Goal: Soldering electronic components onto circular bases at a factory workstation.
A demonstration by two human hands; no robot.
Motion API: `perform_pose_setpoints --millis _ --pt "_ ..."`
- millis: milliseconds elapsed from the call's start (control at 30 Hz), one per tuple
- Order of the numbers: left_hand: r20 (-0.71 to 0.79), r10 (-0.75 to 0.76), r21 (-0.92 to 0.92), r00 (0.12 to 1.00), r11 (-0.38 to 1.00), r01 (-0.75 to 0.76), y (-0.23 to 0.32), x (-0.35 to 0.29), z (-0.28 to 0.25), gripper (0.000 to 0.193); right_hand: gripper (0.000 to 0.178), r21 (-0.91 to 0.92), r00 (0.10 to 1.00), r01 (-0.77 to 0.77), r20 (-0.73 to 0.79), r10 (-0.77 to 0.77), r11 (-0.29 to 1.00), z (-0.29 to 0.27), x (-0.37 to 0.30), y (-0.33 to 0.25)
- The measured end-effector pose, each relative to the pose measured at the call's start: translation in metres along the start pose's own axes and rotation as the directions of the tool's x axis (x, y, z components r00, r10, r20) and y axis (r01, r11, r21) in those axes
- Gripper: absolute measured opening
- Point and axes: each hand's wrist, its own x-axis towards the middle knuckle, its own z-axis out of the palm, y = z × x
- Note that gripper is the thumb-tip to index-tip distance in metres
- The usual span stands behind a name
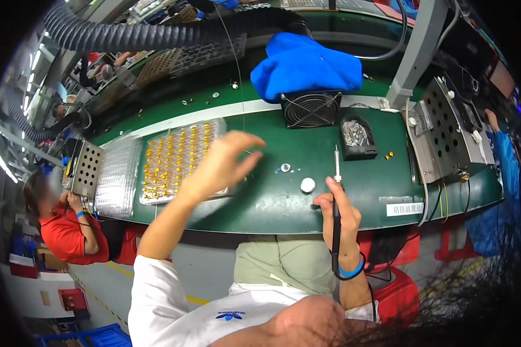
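In the head view, the right hand's grip [344, 218] is closed round the black handle of a soldering iron [336, 231], right of centre, tip pointing up the frame. The left hand's grip [223, 165] is narrow, near the centre; whether it pinches the thin wire [240, 75] cannot be told. Between the hands, a round white piece [308, 185] sits on the green bench [260, 208]; a clear tray [156, 200] of yellow parts [182, 144] lies centre left.

A factory workshop, with green workbench [260, 211], soldering iron [337, 170], ridged duct hose [133, 38] and red-shirted co-worker [69, 234].
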Motion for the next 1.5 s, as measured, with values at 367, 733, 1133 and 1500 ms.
perform_pose_setpoints --millis 367,733,1133,1500 --pt "0.045 0.026 -0.247 0.999 0.969 -0.014 0.026 0.004 0.059 0.022 0.031 -0.014 0.999 0.044 -0.018 -0.044 0.999 -0.002 -0.004 -0.002" --pt "-0.018 -0.096 -0.616 0.995 0.785 0.064 0.034 -0.007 0.079 0.015 0.023 -0.09 0.989 0.129 0.079 -0.122 0.988 -0.001 0.007 -0.004" --pt "-0.002 0.32 -0.273 0.948 0.911 -0.308 0.037 -0.045 0.052 0.025 0.024 -0.408 0.96 0.241 0.233 -0.155 0.881 0.005 0.004 -0.014" --pt "-0.322 -0.336 0.312 0.885 0.845 0.434 -0.087 -0.16 -0.11 0.019 0.032 -0.217 0.98 0.184 0.117 -0.161 0.959 0.006 0.004 -0.009"
